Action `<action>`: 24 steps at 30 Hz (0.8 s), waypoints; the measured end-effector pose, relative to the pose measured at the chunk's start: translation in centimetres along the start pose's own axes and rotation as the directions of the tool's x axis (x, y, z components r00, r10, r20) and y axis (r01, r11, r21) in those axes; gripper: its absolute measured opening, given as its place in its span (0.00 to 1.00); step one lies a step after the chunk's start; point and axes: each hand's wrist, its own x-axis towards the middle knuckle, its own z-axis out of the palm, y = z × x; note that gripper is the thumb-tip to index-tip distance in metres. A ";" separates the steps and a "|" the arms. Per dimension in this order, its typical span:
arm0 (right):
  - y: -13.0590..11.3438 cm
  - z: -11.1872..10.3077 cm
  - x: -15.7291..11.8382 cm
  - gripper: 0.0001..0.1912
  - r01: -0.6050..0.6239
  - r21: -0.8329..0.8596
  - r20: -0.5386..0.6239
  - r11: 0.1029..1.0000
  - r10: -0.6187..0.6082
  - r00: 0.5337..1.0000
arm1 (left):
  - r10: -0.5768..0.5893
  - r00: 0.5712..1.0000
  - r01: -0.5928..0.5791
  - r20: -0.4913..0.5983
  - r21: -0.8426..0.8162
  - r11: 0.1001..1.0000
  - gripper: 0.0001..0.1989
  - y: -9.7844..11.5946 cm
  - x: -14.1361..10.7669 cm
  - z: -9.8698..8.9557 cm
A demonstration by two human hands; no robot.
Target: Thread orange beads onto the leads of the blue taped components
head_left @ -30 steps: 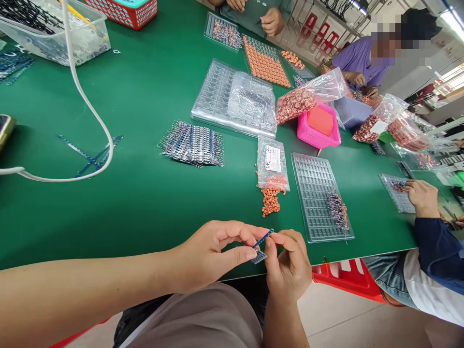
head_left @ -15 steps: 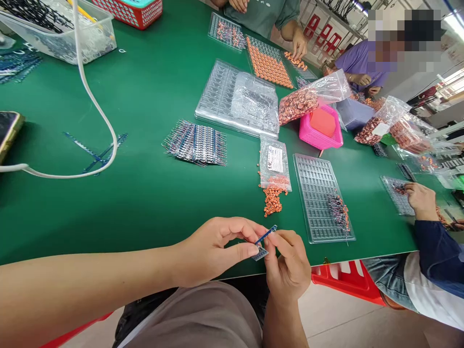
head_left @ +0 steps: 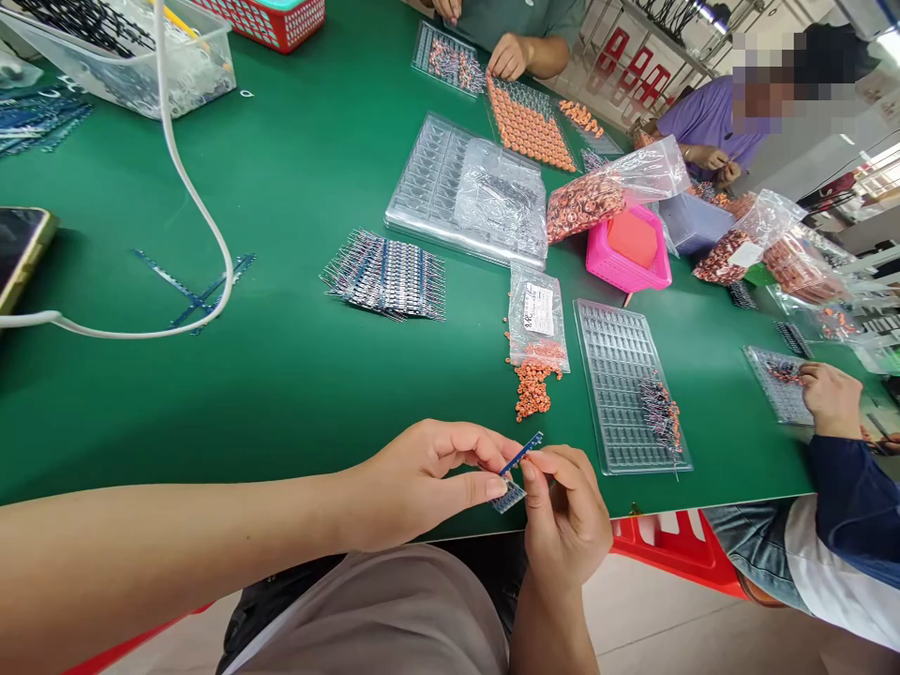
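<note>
Left hand [head_left: 414, 483] — thumb and forefinger pinched together on a short blue taped strip [head_left: 517, 459] of small leaded parts, held just above the near edge of the counter [head_left: 281, 375]. Right hand [head_left: 566, 516] — fingertips closed on the upper end of the same strip, its tape end angled up toward the far side. Step in hand, by judgement: peeling or separating tape and parts at the strip's end. Next move calls for a steady pinch on the left and a fine, even pull on the right, lest the thin leads bend.

Just beyond the hands: loose orange beads [head_left: 532, 389] spilling from a small labelled bag [head_left: 538, 319]. Beside these to the right, a clear compartment tray [head_left: 622, 375] with a small cluster of parts near its right edge. Farther left, a fanned stack of blue taped strips [head_left: 386, 277]; well apart, discarded tape pieces [head_left: 193, 286] under a white cable [head_left: 189, 187], and a phone [head_left: 21, 253] at the left edge.

Farther back: a larger clear tray [head_left: 428, 178] with a crumpled bag on it, a pink basket [head_left: 629, 248], bags of orange parts [head_left: 597, 192].

Co-worker's hand [head_left: 830, 398] at another tray, right; another co-worker's hand [head_left: 510, 56] at the far side. Nothing between the hands and the nearest tray save the bead spill, near enough to be swept by a sleeve or wrist.
</note>
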 end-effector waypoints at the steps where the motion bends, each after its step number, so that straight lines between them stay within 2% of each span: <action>1: 0.0 0.0 0.0 0.14 -0.001 -0.001 -0.004 1.000 0.001 1.000 | -0.002 1.000 0.002 -0.007 -0.002 1.000 0.02 0.0 0.0 0.0; 12: 0.0 0.1 -0.2 0.20 0.048 -0.060 -0.005 0.997 -0.048 0.999 | 0.004 0.999 -0.004 -0.034 -0.006 1.000 0.02 0.4 0.2 0.1; 24: 0.0 0.3 0.0 0.13 0.039 -0.098 -0.022 0.994 -0.042 0.999 | 0.097 0.995 -0.091 -0.021 0.209 0.974 0.05 0.0 -0.2 -0.3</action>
